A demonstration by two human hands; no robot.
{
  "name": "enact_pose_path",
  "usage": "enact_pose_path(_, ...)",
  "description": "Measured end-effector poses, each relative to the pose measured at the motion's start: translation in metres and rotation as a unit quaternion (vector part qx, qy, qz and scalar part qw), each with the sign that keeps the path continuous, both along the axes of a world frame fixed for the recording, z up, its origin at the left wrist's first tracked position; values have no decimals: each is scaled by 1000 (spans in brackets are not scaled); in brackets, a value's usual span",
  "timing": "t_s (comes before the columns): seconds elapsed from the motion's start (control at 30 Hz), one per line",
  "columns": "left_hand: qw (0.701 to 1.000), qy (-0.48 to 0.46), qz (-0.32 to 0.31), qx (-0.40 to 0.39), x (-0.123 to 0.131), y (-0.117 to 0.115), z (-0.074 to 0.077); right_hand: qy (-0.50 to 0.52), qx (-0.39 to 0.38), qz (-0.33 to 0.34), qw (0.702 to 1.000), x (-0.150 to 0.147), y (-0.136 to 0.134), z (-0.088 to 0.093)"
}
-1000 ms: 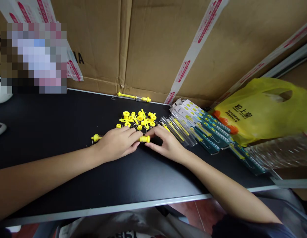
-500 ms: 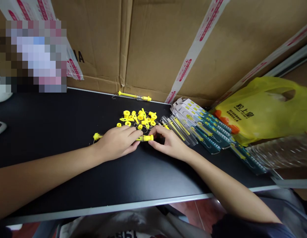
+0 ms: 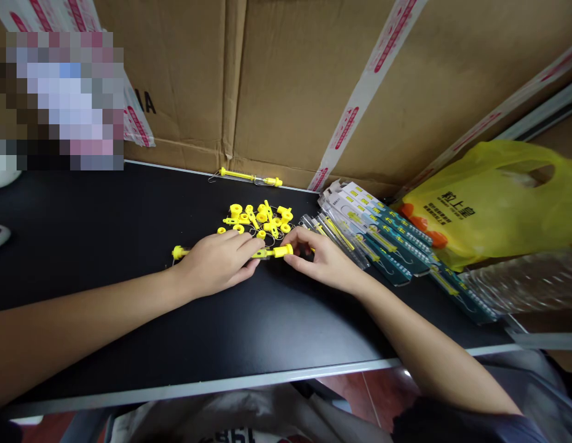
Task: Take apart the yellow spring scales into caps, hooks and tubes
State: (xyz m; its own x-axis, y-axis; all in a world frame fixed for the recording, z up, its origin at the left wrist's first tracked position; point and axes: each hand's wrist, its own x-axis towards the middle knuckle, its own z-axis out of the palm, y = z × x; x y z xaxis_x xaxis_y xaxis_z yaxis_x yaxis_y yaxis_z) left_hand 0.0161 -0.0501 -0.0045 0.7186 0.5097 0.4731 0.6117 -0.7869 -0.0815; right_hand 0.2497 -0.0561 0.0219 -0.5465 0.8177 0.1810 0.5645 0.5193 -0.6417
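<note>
My left hand [image 3: 221, 261] is wrapped over the clear tube of a spring scale [image 3: 257, 254], which lies crosswise just above the table. A yellow knob with a wire hook sticks out past the left side of that hand. Thumb and fingertips of my right hand [image 3: 316, 258] pinch the yellow end cap [image 3: 283, 251] at the scale's right end. Between cap and tube a narrower yellow stretch shows. Just beyond both hands lies a pile of loose yellow parts [image 3: 261, 218] with wire hooks. The middle of the tube is hidden under my left fingers.
Another spring scale [image 3: 249, 177] rests at the table's back edge, by a cardboard box [image 3: 277, 92]. To the right are clear tubes [image 3: 339, 237], packaged scales [image 3: 382, 227], a yellow plastic bag [image 3: 512, 209] and stacked clear plastic [image 3: 526, 280]. The black table [image 3: 212, 344] has a grey front edge.
My right hand has shifted slightly right and away from me with the yellow end cap. More of the narrow yellow part shows between cap and tube. My left hand has barely moved.
</note>
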Motion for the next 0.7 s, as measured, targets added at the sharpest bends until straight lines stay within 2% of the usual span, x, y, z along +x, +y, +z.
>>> enact_pose_path(0.47, 1000, -7, 7, -7, 0, 0, 0, -9, -40, -13, 999, 6, 2, 5)
enact_pose_path(0.7, 1000, 12, 15, -13, -1, -3, 4, -26, -48, -14, 998, 10, 5, 6)
